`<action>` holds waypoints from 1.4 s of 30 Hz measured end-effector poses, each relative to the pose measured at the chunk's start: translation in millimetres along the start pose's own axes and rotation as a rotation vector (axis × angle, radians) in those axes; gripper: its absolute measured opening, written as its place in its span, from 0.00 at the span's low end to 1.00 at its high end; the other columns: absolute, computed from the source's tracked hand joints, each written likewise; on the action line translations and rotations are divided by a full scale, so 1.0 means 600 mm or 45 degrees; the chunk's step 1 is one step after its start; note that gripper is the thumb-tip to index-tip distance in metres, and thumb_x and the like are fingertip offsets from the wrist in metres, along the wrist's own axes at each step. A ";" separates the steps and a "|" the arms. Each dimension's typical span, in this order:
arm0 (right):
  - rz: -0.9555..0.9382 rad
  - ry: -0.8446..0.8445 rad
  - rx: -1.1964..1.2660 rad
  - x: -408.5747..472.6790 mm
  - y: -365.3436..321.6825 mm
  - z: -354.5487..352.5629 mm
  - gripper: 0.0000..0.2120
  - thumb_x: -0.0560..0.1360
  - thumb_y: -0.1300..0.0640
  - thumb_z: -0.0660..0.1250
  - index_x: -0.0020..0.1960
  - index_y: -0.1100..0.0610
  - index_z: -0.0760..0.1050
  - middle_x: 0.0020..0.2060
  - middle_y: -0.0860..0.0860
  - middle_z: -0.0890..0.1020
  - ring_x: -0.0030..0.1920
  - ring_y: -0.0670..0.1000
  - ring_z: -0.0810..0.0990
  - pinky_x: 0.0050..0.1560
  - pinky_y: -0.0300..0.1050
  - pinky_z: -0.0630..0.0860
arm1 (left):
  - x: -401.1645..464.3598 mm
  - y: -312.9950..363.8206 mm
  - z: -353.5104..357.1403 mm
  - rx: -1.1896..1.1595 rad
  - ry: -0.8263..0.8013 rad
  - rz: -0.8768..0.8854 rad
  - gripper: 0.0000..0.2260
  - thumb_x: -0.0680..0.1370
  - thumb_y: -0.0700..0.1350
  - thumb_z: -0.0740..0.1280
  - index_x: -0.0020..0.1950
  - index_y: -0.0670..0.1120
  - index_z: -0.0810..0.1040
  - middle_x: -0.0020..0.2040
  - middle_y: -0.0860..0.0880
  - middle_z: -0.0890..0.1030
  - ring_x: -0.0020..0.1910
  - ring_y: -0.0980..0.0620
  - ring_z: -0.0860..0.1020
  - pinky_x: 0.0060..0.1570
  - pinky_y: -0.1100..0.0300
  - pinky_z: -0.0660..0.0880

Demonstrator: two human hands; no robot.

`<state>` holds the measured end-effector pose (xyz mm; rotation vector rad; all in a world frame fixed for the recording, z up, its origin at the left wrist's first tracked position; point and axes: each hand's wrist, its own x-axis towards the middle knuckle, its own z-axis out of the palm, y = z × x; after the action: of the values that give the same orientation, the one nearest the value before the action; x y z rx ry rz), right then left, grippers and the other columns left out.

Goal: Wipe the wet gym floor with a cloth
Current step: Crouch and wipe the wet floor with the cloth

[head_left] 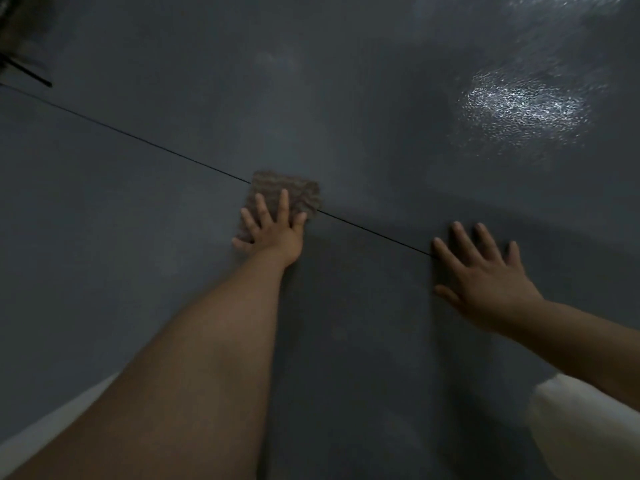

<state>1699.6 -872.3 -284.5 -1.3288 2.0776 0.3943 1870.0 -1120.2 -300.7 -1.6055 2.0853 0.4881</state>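
Bare forearm fills the lower left of the frame, nearest the lens, and runs up to the left hand (273, 230) at centre. Its fingers (284, 202) are straight and spread, pressed flat on a small brownish cloth (294, 194); nothing is gripped or pinched, the palm simply bears down on it. That cloth lies flat on the dark grey gym floor (138, 220), straddling a thin dark seam line (138, 138) that crosses the frame from upper left down toward the right.

At lower right, the right hand (485, 275) lies splayed on the bare floor, fingers straight and apart, holding nothing; its fingertips reach the seam. It looks like a bracing hand, taking weight while the other one wipes. Pale fabric (581, 427), probably clothing at the knee, shows in the lower right corner, and another pale patch sits at the lower left edge. Something dark and blurred occupies the upper left corner; I cannot tell what it is.

As for progress: the floor around and below the cloth looks matt and even, which suggests it is dry or already wiped. In the upper right of the frame, well apart from the cloth, a glistening wet patch (519, 105) catches the light, with more sheen above it. That area appears untouched, so I judge the job partly done, with the wettest stretch left.
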 end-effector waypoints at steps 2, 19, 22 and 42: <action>-0.005 -0.017 -0.006 -0.001 0.002 0.000 0.34 0.78 0.36 0.45 0.75 0.48 0.31 0.74 0.54 0.31 0.74 0.60 0.32 0.71 0.65 0.45 | 0.002 -0.046 0.001 -0.093 0.023 -0.151 0.27 0.80 0.64 0.45 0.74 0.63 0.37 0.76 0.52 0.33 0.75 0.41 0.35 0.68 0.31 0.43; -0.108 0.128 0.180 -0.018 0.024 0.005 0.28 0.82 0.46 0.49 0.77 0.46 0.41 0.77 0.51 0.39 0.76 0.55 0.36 0.74 0.57 0.41 | -0.318 0.085 0.221 0.264 -0.008 0.613 0.29 0.73 0.63 0.48 0.72 0.57 0.67 0.74 0.38 0.61 0.70 0.29 0.60 0.62 0.30 0.55; -0.147 0.088 0.161 -0.044 0.046 0.017 0.29 0.81 0.46 0.51 0.77 0.46 0.42 0.77 0.51 0.39 0.76 0.53 0.37 0.75 0.53 0.40 | -0.313 0.092 0.220 0.566 -0.057 1.224 0.27 0.75 0.62 0.39 0.74 0.63 0.42 0.72 0.46 0.26 0.72 0.36 0.32 0.65 0.36 0.30; 0.450 0.301 0.350 -0.239 0.138 0.066 0.24 0.82 0.49 0.53 0.75 0.53 0.57 0.77 0.55 0.49 0.76 0.56 0.50 0.74 0.50 0.47 | -0.414 0.297 0.216 0.244 -0.482 1.123 0.27 0.83 0.54 0.51 0.78 0.51 0.45 0.78 0.48 0.44 0.77 0.43 0.43 0.74 0.43 0.45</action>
<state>1681.1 -712.7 -227.9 -0.8819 2.4682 0.0925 1769.0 -805.4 -270.2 -0.3694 2.3418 0.7642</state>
